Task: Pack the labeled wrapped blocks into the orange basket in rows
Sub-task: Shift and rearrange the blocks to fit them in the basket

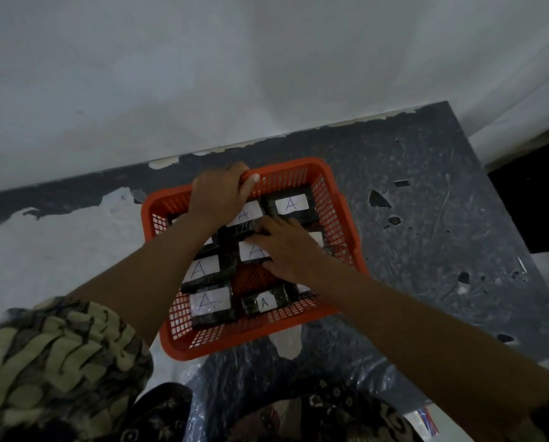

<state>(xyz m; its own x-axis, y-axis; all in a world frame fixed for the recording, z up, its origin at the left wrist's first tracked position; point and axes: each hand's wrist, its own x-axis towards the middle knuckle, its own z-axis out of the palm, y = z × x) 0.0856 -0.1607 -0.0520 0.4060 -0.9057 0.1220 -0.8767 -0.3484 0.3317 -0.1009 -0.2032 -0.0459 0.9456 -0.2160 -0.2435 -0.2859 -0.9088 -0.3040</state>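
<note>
The wrapped blocks, each with a white label marked "A", lie in rows inside the orange basket (pixel 337 199). The middle block (pixel 254 250) is under the right hand (pixel 287 250), whose fingers (pixel 260 234) press on its far edge; I cannot tell if they really grasp it. Just in front of it the basket floor is bare. The left hand (pixel 220 194) is clenched on the far rim. The basket sits on the worn grey desk (pixel 426 218). The step seems to be straightening the middle row; next, probably, a block must fill the gap.
</note>
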